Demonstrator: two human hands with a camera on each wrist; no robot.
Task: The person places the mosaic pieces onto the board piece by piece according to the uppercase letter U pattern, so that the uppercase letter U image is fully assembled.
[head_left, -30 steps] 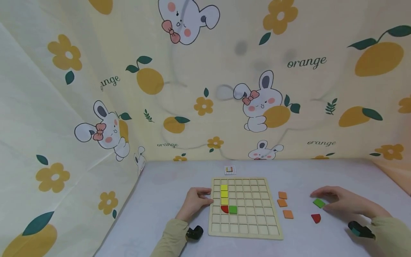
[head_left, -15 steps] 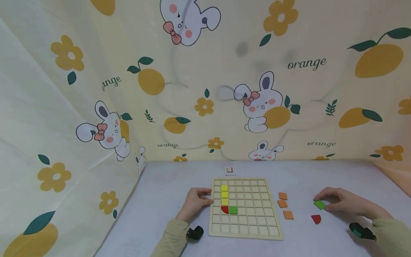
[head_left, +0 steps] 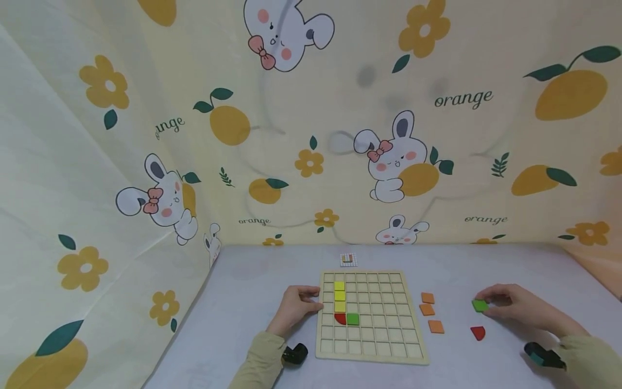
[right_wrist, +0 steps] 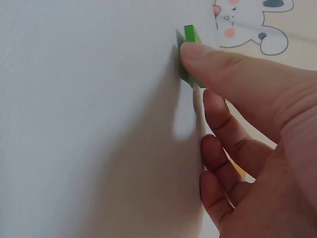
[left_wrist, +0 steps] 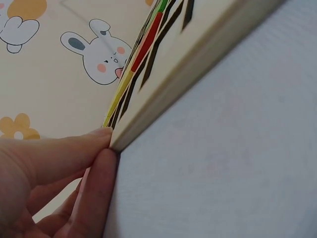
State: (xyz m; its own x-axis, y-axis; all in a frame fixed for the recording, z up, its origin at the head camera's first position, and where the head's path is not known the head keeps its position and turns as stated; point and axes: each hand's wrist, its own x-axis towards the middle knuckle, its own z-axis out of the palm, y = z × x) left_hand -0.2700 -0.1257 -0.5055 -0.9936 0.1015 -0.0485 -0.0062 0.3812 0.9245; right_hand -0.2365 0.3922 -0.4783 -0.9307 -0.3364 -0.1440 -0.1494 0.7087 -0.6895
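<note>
My right hand (head_left: 517, 307) pinches a green square tile (head_left: 480, 306) between thumb and fingers. In the right wrist view the thumb covers part of this green tile (right_wrist: 189, 34). My left hand (head_left: 295, 308) rests its thumb and fingertips against the left edge of a wooden grid board (head_left: 379, 354). On the board, several yellow square tiles (head_left: 339, 296) stand in one column. Below them lies a red quarter-round tile (head_left: 340, 319), with another green tile (head_left: 352, 319) beside it. The left wrist view shows the thumb (left_wrist: 74, 151) touching the board's side (left_wrist: 163, 106).
Orange square tiles (head_left: 435, 327) lie right of the board. A loose red rounded tile (head_left: 478, 333) is on the table near my right hand. Behind the board lies a small printed card (head_left: 348, 260). A patterned cloth (head_left: 311, 108) walls off the back and left side.
The right fingers have closed in on the loose green tile, which has shifted slightly left and up in the head view. My left hand stays at the board's edge.
</note>
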